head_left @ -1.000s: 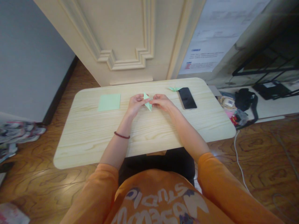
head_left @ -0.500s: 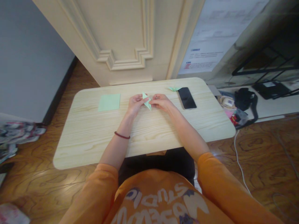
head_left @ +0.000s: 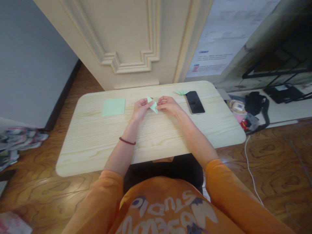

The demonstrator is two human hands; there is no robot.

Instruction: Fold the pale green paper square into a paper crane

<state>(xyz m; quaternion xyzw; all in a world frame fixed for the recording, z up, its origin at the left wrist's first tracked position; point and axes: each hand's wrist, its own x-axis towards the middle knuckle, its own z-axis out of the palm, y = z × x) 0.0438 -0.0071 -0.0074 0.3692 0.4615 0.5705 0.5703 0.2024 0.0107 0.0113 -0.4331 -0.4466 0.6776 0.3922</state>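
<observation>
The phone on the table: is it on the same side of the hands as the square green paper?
No, the phone lies right of the right hand, while the square green paper lies left of the left hand.

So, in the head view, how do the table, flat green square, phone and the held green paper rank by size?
Largest to smallest:
1. Table
2. Flat green square
3. Phone
4. Held green paper, judging by its visible part

Left hand [head_left: 139,109] and right hand [head_left: 169,105] holding folded green paper [head_left: 152,104], green square [head_left: 113,107] and phone [head_left: 195,102] on table [head_left: 158,138]
</observation>
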